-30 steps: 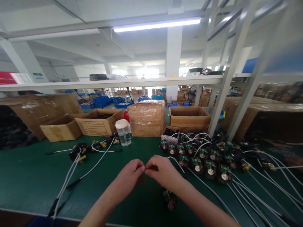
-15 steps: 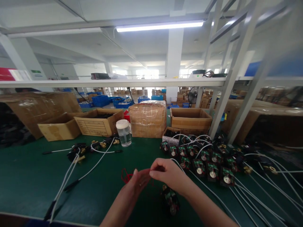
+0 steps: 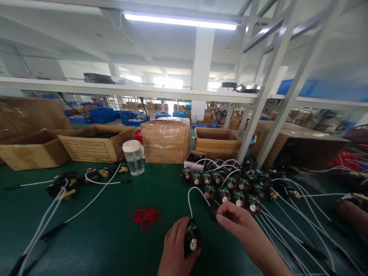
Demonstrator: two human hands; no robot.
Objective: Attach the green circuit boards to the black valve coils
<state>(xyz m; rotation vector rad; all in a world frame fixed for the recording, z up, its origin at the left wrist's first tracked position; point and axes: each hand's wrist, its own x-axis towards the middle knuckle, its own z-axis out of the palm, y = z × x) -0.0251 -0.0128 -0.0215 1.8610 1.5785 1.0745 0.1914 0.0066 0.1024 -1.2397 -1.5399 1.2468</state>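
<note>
My left hand [image 3: 176,247] is wrapped round a small black device [image 3: 192,237] with a green circuit board and a round metal part, low on the green table. From its top a white cable [image 3: 190,195] arches up and bends right to a dark end. Beside that dark end, my right hand [image 3: 231,216] is pinched; whatever is between its fingertips is too small to make out. A tangle of red wire [image 3: 146,217] lies left of my left hand. Several similar devices [image 3: 224,194] stand in rows behind my right hand.
Behind stand a water jar [image 3: 133,158], a taped carton [image 3: 166,141] and open cardboard boxes [image 3: 217,145]. Brass-fitted parts with cables [image 3: 63,188] lie left. More white cables spread right, where another person's hand [image 3: 349,211] shows. Metal posts [image 3: 271,96] rise at right.
My hands have parted: the left has come down onto the device, the right has moved right to the cable's end. The red wire is now in full view on the table. The view has turned right.
</note>
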